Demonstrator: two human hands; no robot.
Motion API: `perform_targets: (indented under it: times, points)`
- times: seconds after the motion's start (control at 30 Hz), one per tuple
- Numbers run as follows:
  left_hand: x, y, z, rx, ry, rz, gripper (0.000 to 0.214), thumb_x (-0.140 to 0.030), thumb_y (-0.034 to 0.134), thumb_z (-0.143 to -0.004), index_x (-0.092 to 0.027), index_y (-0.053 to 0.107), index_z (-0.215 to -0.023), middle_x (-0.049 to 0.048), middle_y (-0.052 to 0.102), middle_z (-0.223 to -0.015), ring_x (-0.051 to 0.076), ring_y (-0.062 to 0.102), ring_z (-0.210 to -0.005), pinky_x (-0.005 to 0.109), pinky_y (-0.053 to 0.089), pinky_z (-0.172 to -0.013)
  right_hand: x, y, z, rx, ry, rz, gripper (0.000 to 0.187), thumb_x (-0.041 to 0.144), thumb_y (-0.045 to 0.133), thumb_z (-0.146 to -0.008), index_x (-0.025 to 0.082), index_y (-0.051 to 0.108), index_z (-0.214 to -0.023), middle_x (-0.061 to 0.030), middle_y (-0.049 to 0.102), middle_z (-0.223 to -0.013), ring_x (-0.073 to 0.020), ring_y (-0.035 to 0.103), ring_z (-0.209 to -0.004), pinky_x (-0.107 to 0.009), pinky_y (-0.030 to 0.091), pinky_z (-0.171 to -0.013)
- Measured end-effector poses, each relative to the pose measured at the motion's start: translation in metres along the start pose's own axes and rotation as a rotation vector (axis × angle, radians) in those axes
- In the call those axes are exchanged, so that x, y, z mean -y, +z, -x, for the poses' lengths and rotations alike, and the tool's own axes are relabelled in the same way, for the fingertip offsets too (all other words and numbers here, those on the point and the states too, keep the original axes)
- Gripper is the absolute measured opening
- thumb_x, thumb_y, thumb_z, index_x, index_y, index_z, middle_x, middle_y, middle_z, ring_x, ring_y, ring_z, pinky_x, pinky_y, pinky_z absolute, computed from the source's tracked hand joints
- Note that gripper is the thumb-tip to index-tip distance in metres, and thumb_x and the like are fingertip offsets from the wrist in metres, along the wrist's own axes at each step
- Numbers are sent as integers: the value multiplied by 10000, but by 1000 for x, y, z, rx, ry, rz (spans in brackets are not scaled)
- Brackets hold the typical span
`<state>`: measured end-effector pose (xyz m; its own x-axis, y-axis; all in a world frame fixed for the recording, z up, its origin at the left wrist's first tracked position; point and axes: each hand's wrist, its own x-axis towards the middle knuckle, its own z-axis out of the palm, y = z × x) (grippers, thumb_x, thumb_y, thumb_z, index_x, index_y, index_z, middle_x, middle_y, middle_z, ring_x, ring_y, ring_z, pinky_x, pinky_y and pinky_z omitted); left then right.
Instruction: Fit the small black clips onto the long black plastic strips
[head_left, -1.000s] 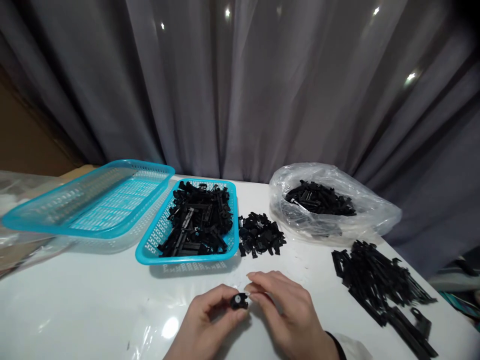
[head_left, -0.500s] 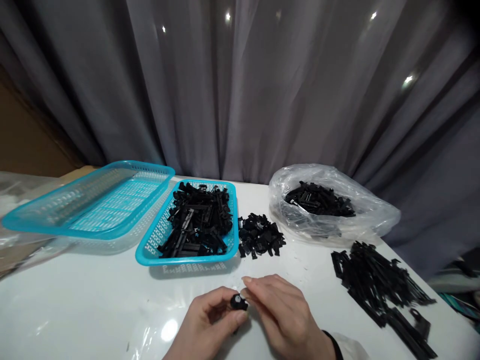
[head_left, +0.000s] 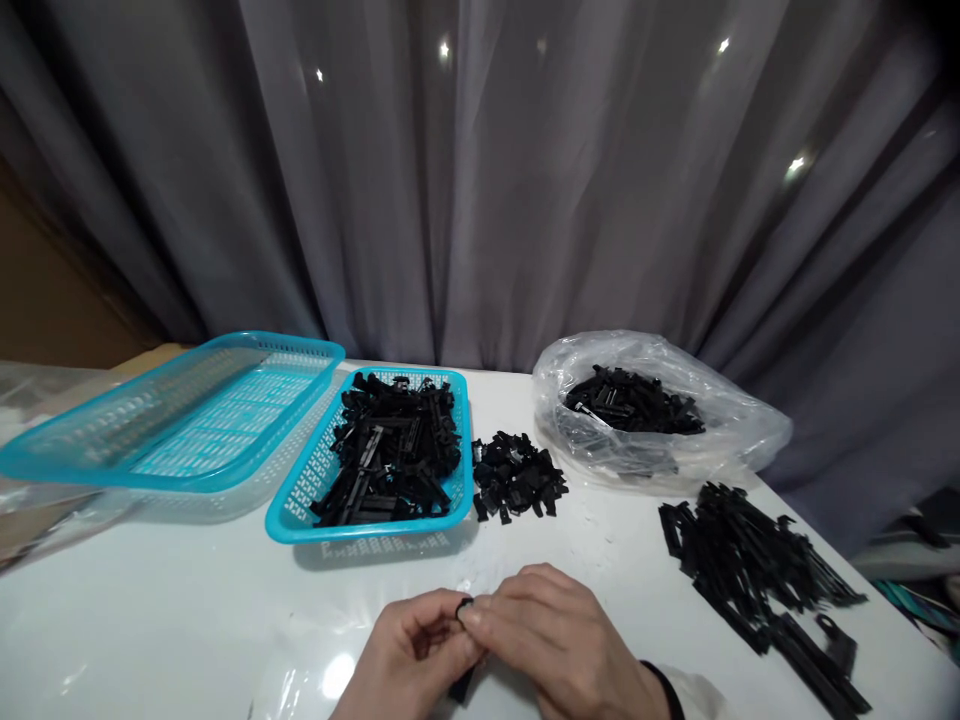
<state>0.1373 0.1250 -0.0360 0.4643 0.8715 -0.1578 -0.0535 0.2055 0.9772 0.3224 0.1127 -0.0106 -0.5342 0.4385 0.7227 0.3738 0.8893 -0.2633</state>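
Note:
Low in the middle of the view, my left hand (head_left: 409, 662) and my right hand (head_left: 562, 650) meet over the white table (head_left: 187, 620). Both pinch one small black plastic part (head_left: 464, 608), fingertips pressed together round it. A further bit of black plastic pokes out below my left hand's fingers. Just beyond lie a small heap of short black clips (head_left: 516, 476) and a small blue basket (head_left: 296, 515) filled with long black parts.
A larger blue basket (head_left: 90, 465) stands tilted at the left, over a clear one. An open clear plastic bag (head_left: 739, 435) with black parts sits at the back right. A pile of long black strips (head_left: 757, 575) lies at the right edge. A grey curtain hangs behind.
My right hand's fingers have curled in and closed over the black part, hiding most of it. Both hands have slipped slightly lower in view.

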Motion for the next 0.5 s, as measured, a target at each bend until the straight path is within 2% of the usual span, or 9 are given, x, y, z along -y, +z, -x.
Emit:
perform_targets:
  times: [0.07,0.13,0.2,0.23,0.33,0.5]
  points:
    - [-3,1,-1,-22,4,-2,298,-402,716,-754,-109,661,-754,6,530,-651,124,421,-621,223,351,-588,-6,-2,4,-4,85,-40,390,59,467,-885,144,513,-1263,-92,687,-1030,-196,612,-915,-333,508,-748]
    - [-8,2,-1,-60,7,-13,258,-372,723,-747,-119,679,-773,3,543,-657,123,432,-627,218,358,-596,-17,-8,10,-45,297,-17,380,64,450,-892,179,533,-1245,-77,676,-1044,-180,603,-958,-320,507,-805]
    - [-12,2,-1,-98,11,-27,216,-345,722,-743,-134,687,-774,2,559,-676,128,450,-647,216,371,-611,-33,-12,14,-66,531,118,310,93,445,-914,183,582,-1178,-81,667,-1045,-181,601,-963,-320,500,-828]
    - [-13,2,-1,-116,14,-35,198,-335,719,-742,-140,688,-767,3,568,-689,132,459,-660,217,379,-622,-41,-13,15,-54,601,195,261,104,462,-915,177,616,-1113,-81,671,-1020,-188,605,-938,-326,497,-818]
    - [-13,1,-1,-145,33,-66,164,-313,712,-739,-153,693,-771,10,589,-723,145,481,-690,228,401,-655,-60,-6,14,28,612,297,147,95,562,-866,176,666,-931,-54,681,-904,-204,598,-837,-342,476,-767]
    - [-5,-2,-1,-146,50,-101,177,-329,697,-747,-154,691,-770,24,596,-744,161,492,-715,235,412,-660,-67,22,9,120,567,374,110,75,601,-832,176,643,-830,-49,640,-815,-224,537,-761,-342,394,-661]
